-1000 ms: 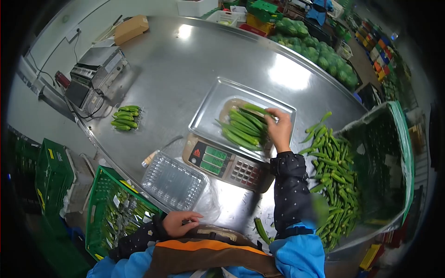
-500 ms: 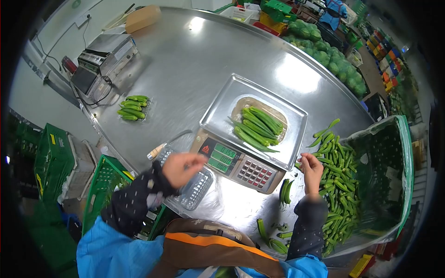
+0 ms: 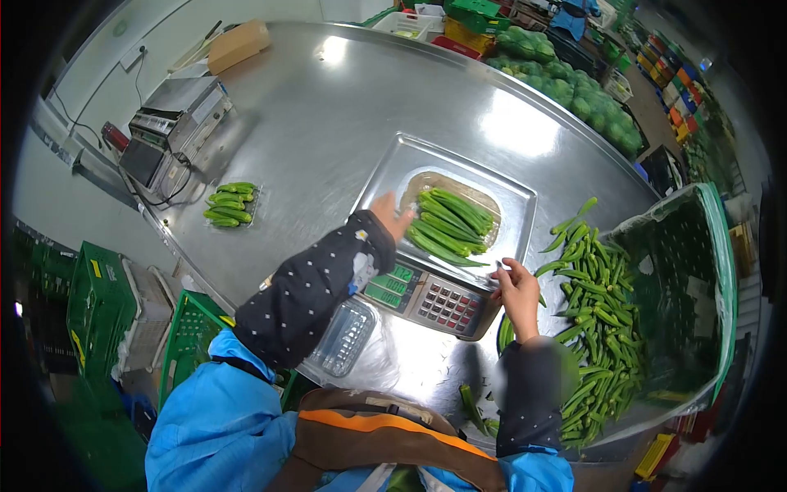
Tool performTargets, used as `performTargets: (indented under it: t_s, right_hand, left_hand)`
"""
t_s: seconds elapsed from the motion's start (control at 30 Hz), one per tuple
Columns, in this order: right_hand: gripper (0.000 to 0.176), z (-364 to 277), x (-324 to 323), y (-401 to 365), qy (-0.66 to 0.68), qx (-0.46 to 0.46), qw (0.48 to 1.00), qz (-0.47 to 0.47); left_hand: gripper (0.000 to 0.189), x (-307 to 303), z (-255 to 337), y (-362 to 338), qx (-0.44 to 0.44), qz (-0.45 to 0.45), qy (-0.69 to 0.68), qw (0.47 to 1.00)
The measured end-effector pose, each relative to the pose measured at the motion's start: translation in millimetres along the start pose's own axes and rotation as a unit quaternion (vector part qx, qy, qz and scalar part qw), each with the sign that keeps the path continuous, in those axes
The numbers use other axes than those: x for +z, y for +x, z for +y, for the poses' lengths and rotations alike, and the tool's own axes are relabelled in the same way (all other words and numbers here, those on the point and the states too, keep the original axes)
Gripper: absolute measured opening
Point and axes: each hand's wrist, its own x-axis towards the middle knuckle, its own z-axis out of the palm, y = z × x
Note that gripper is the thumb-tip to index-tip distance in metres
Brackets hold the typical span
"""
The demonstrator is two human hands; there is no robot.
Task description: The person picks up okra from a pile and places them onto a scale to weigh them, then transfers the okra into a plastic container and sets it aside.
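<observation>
A bundle of okra (image 3: 451, 223) lies in a clear plastic tray (image 3: 420, 182) on the metal pan (image 3: 515, 215) of a digital scale (image 3: 447, 302). My left hand (image 3: 392, 217) is at the left side of this tray, thumb and fingers apart, its tips close to the okra ends. By the pan's front right edge, my right hand (image 3: 518, 299) has thumb and forefinger pinched together; what they hold, if anything, is too small to name. My left sleeve covers part of the scale's green display (image 3: 389, 287).
Loose okra (image 3: 594, 320) spills from a lined green crate (image 3: 713, 287) at right. An empty clear tray (image 3: 344, 336) lies before the scale. Another okra pack (image 3: 229, 205) sits at left, near a wrapping machine (image 3: 176, 123). Bagged green vegetables (image 3: 574, 90) stand beyond the table.
My left hand has moved forward and right, from over the scale's display to the tray's left side. My right hand has shifted left to the pan's edge, still pinched.
</observation>
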Motion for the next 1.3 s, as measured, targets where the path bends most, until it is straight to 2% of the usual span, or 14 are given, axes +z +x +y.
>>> performTargets:
  t_s: [0.2,0.23,0.37,0.4,0.43,0.47,0.5,0.53,0.8,0.87,0.93,1.0,1.1,1.3]
  right_hand:
    - [0.037,-3,10,15,0.042,0.064,0.997,-0.021]
    - [0.041,-5,8,17,0.060,0.083,0.994,-0.047]
    - [0.036,7,10,33,0.090,0.090,0.985,-0.112]
    - [0.030,-22,17,22,0.043,0.070,0.993,-0.080]
    - [0.026,4,23,36,0.069,-0.013,0.993,-0.097]
    - [0.026,-25,31,26,0.098,-0.010,0.991,-0.094]
    - [0.025,-40,38,25,0.100,0.005,0.988,-0.119]
    - [0.023,-34,46,38,0.109,-0.012,0.983,-0.149]
    - [0.022,-152,205,72,0.261,0.036,0.923,-0.282]
    - [0.022,-160,260,89,0.351,0.096,0.875,-0.321]
    - [0.028,-161,311,107,0.335,0.116,0.874,-0.332]
    - [0.028,-152,354,128,0.338,0.114,0.866,-0.349]
    - [0.026,-146,404,147,0.341,0.128,0.872,-0.327]
    - [0.025,-126,471,170,0.308,0.126,0.888,-0.317]
  left_hand:
    - [0.073,5,17,-14,0.030,-0.046,-0.057,0.997]
    - [0.069,16,4,-11,0.054,0.028,-0.081,0.995]
    - [0.059,30,-32,-2,0.007,0.062,-0.230,0.971]
    - [0.054,73,-80,45,-0.184,0.028,-0.555,0.811]
    - [0.050,45,-55,16,-0.056,0.063,-0.386,0.919]
    - [0.055,37,-62,27,-0.242,0.004,-0.666,0.705]
    - [0.062,26,-59,7,-0.086,0.060,-0.492,0.864]
    - [0.061,4,-54,-3,-0.087,0.098,-0.411,0.902]
    - [0.053,-144,-159,-14,-0.079,0.238,-0.470,0.846]
    - [0.051,-154,-198,-16,-0.086,0.358,-0.434,0.822]
    - [0.052,-155,-209,-43,-0.184,0.330,-0.008,0.926]
    - [0.052,-130,-234,-50,-0.164,0.277,0.107,0.941]
    - [0.047,-110,-270,-50,-0.040,0.243,0.244,0.938]
    - [0.057,-109,-310,-65,0.027,0.228,0.214,0.949]
